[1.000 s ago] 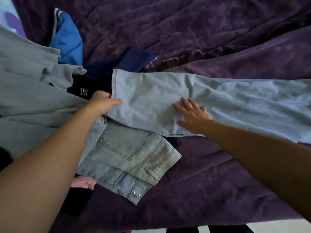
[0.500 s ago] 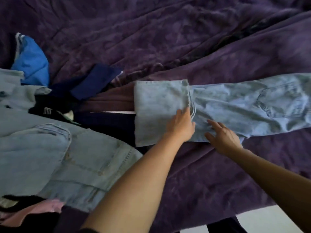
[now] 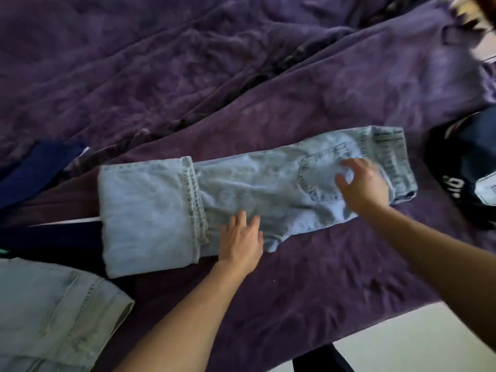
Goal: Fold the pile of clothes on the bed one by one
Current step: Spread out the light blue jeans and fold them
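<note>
A pair of light blue jeans (image 3: 255, 186) lies across the purple blanket, waistband to the right. Its leg ends are folded back over the legs, with the hem running down the middle left. My left hand (image 3: 240, 241) rests flat on the near edge of the jeans just right of that hem, fingers straight. My right hand (image 3: 362, 183) is over the back pocket near the waistband, fingers spread and slightly bent, blurred. Neither hand grips the cloth.
The purple blanket (image 3: 295, 277) covers the bed. Another light denim garment (image 3: 53, 315) lies at the lower left. Dark navy clothes (image 3: 37, 167) sit at the left. A black garment with white print (image 3: 467, 167) lies at the right. Pale floor (image 3: 402, 342) shows past the bed's near edge.
The leg ends were folded over to the right and laid flat. My left hand let go and slid to the near edge; my right hand moved right to the pocket. The view shifted right.
</note>
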`<state>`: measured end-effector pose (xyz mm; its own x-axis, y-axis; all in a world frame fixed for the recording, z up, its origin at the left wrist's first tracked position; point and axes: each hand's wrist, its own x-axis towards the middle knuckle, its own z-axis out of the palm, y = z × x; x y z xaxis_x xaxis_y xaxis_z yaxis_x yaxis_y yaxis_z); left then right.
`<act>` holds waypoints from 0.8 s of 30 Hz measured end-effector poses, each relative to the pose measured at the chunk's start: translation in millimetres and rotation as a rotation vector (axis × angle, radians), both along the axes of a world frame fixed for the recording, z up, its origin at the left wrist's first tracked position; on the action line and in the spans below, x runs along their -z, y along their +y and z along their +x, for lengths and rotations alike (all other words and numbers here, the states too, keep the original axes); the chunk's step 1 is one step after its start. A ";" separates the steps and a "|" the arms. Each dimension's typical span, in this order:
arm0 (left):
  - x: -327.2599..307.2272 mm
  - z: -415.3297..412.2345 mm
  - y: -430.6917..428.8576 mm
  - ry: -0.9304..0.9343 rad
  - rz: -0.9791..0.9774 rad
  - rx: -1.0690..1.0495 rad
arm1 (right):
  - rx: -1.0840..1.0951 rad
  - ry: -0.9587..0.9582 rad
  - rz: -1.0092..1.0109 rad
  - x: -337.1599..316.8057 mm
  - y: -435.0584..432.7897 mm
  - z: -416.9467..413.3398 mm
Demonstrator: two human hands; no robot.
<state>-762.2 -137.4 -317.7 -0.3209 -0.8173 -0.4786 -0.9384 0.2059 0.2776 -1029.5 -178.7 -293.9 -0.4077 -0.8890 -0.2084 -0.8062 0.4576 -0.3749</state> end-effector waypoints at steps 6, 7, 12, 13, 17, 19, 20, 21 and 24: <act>28.0 -54.5 31.3 -0.142 0.176 0.038 | 0.413 -0.123 0.323 20.1 -16.4 -124.8; 28.5 -52.9 31.8 -0.147 0.178 0.042 | 0.465 -0.237 0.331 24.9 -13.4 -129.0; 8.9 -30.6 19.3 -0.033 0.180 -0.025 | 0.475 -0.566 0.188 -5.8 -8.7 -128.6; 2.0 -24.9 17.0 -0.020 0.148 -0.063 | 0.407 -0.530 0.129 -23.8 -14.1 -123.5; -22.7 3.5 11.7 -0.060 0.017 -0.203 | 0.062 -0.329 0.105 -90.0 -40.1 -65.4; -29.1 20.7 11.4 -0.103 -0.018 -0.269 | -0.130 -0.192 0.141 -102.3 -49.7 -16.1; -30.5 29.5 11.8 -0.122 -0.020 -0.307 | -0.218 -0.159 0.165 -102.0 -53.2 12.4; -30.8 38.0 12.7 -0.138 -0.013 -0.341 | -0.297 -0.146 0.196 -96.8 -56.1 41.8; -25.7 59.4 18.6 -0.143 0.047 -0.396 | -0.494 -0.139 0.379 -56.7 -55.1 123.3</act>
